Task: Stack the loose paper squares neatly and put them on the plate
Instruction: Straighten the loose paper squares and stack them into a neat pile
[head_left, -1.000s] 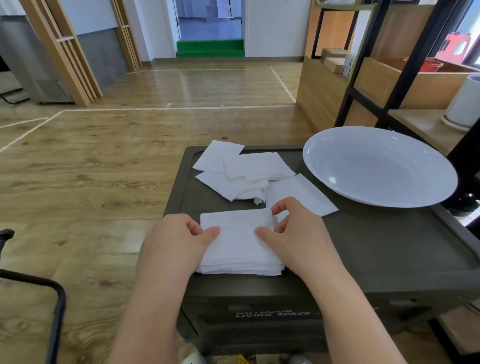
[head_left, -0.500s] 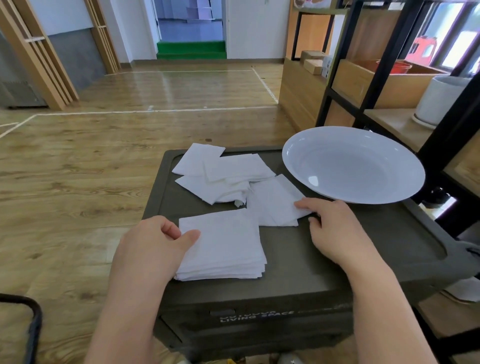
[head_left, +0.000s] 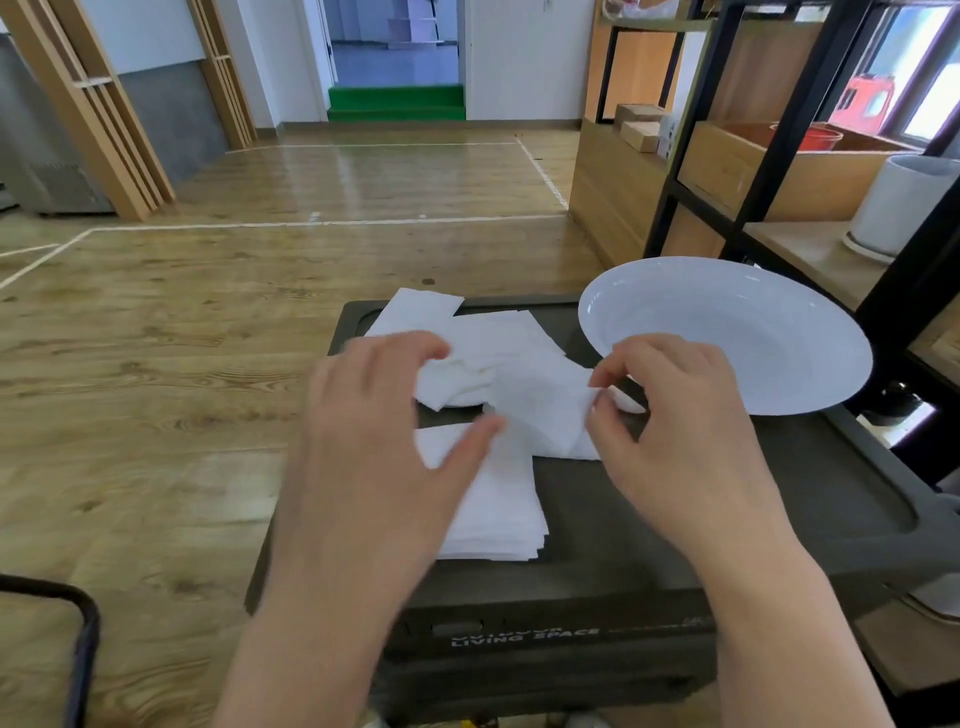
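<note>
Standing over a dark storage box (head_left: 675, 525) with both bare hands raised above its lid. Pinching the right edge of one paper square (head_left: 540, 410) between thumb and fingertips of the right hand (head_left: 670, 431), lifting that edge off the lid while the rest of the sheet droops toward the left. Spreading the left hand (head_left: 374, 441) with fingers loose and apart, thumb reaching toward the lifted sheet's left edge; possibly touching it, though motion blur is making contact hard to judge. Hovering that left palm over the neat stack of squares (head_left: 493, 509), which is lying flat on the near-left part of the lid, partly hidden under the wrist. Leaving the remaining loose squares (head_left: 467, 338) overlapping in a small heap at the far-left of the lid, one corner poking past the back rim. Sitting on the far-right of the lid, the white plate (head_left: 737, 332), holding nothing, just beyond the right knuckles. Showing wooden floor on the left and open shelving (head_left: 727, 171) at the right.
</note>
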